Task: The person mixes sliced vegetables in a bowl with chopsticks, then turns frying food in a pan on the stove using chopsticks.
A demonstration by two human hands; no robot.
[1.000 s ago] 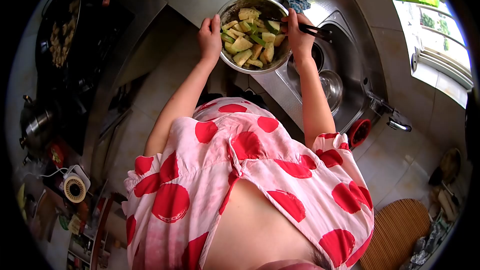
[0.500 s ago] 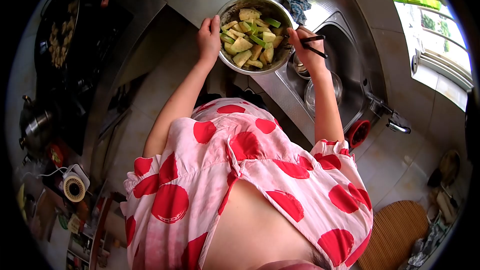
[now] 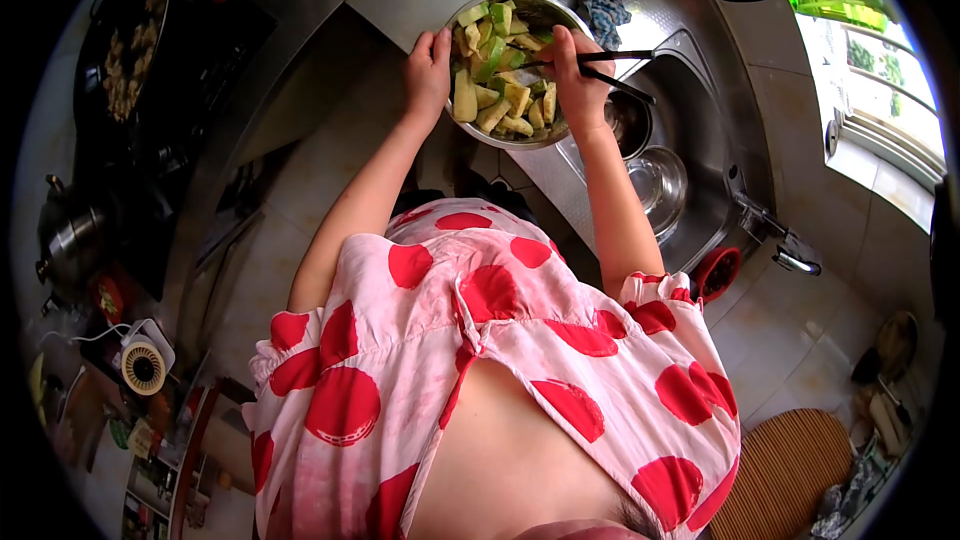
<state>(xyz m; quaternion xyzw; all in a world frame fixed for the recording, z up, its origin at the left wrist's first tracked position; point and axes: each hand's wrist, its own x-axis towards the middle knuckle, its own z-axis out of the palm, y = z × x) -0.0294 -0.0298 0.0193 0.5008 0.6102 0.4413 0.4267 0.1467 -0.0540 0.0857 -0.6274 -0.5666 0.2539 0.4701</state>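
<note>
A metal bowl holds chopped green-and-pale vegetable chunks. My left hand grips its left rim, fingers closed on the edge. Over the right side of the bowl, my right hand is closed around a pair of dark chopsticks. Their back ends stick out to the right over the sink, and their front ends reach in among the chunks, where the tips are partly hidden.
The steel sink at right contains a glass bowl and a metal pot. A blue cloth lies behind the bowl. At left, a wok with browned pieces sits on the stove; a kettle stands nearer.
My right hand has moved left, further over the bowl, with the chopsticks. The chunks have been shifted about, with green ones now toward the upper left. My left hand stays on the rim.
</note>
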